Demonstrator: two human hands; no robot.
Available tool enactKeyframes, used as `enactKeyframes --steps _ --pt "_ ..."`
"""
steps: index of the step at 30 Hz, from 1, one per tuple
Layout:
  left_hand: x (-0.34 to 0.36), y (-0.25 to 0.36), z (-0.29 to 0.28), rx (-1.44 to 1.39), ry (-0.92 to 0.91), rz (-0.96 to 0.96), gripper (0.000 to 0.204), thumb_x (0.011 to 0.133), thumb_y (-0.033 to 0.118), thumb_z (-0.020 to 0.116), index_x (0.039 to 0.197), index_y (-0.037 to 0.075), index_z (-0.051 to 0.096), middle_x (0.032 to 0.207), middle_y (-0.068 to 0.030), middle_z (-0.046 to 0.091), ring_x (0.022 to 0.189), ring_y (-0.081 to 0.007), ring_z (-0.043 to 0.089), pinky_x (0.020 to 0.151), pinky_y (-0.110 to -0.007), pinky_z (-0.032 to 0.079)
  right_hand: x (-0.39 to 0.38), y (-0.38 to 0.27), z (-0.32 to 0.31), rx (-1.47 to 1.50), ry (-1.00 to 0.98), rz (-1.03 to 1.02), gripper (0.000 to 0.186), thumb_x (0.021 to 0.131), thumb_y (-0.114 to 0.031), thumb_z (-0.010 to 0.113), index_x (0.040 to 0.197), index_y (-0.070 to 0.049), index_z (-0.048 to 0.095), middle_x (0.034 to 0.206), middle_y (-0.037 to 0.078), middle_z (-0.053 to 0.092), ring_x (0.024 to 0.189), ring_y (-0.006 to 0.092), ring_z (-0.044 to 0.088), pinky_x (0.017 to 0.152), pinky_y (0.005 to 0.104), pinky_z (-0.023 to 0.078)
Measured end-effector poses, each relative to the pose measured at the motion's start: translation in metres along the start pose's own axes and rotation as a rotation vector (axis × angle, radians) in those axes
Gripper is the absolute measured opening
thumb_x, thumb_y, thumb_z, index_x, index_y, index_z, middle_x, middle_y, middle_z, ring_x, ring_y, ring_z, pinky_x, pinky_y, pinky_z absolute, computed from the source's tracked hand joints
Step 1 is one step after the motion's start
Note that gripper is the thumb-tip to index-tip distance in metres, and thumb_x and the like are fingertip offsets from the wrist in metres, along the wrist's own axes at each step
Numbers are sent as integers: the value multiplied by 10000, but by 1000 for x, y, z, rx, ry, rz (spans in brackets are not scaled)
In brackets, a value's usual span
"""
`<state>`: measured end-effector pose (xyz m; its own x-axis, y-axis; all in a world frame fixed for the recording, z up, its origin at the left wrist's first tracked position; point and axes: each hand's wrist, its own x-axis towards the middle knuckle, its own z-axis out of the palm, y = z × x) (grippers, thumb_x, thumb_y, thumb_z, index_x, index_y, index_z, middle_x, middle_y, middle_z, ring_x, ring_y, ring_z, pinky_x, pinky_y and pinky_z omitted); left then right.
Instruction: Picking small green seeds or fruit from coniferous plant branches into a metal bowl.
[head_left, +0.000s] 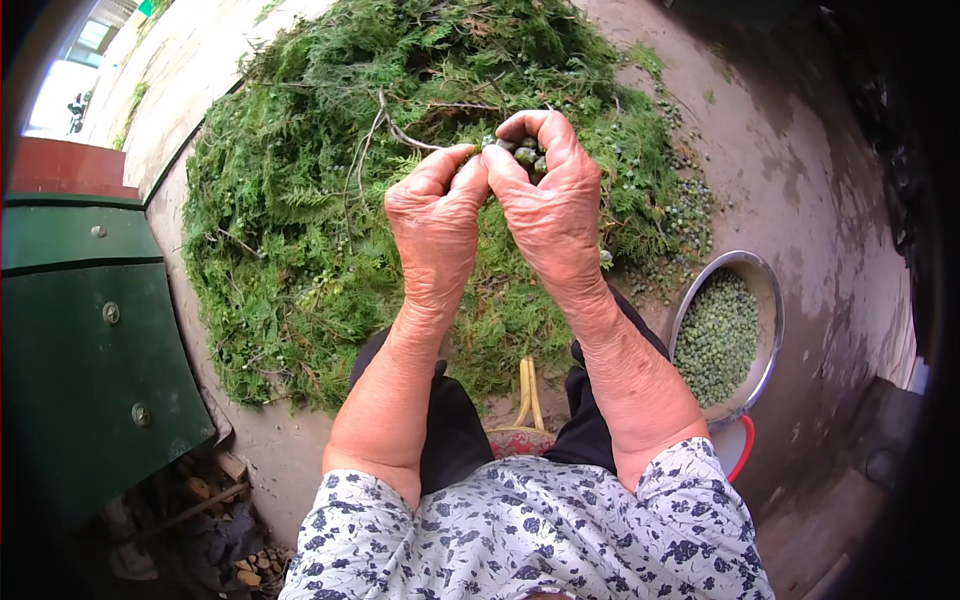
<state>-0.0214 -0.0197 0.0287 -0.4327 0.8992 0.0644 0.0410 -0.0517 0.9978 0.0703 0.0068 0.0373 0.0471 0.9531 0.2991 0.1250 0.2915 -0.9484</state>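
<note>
Left hand (437,210) closes finger and thumb on a twig (408,138), seemingly steadying it; right hand (550,200) curls round green berries (527,157) above the branch pile (290,230), bowl (769,310) at right, presumably for easy reach.

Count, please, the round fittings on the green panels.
3: the top fitting on the upper panel, the middle fitting and the bottom fitting on the lower panel. More may be hidden at the dark left edge.
</note>
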Motion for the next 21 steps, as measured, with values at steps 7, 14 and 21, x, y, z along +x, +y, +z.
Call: enactKeyframes --steps 7,14,21 --pt "0 2 -2 98 20 130 157 770 60 619 877 -54 628 684 -14 600 603 -37 497 529 -200 414 6 -2 -7 -9 -117 30 167 741 -27 582 909 -22 575 858 90 580 725 183 580 640 276 467" --pt "4 9 -15 -19 -122 -66 148 770 62 626 881 -35 636 648 10 569 545 -23 475 463 -176 373 9 1 -18 257 -372 340 131 811 -104 585 897 -5 578 798 55 580 643 114 563 518 223 435" --pt "8 11 -16 -377 -142 -304 117 765 94 631 869 44 618 656 26 569 394 -18 377 343 -165 287 18 12 -37 899 -253 564 106 862 -93 539 921 -5 543 795 29 536 658 86 513 492 194 394"
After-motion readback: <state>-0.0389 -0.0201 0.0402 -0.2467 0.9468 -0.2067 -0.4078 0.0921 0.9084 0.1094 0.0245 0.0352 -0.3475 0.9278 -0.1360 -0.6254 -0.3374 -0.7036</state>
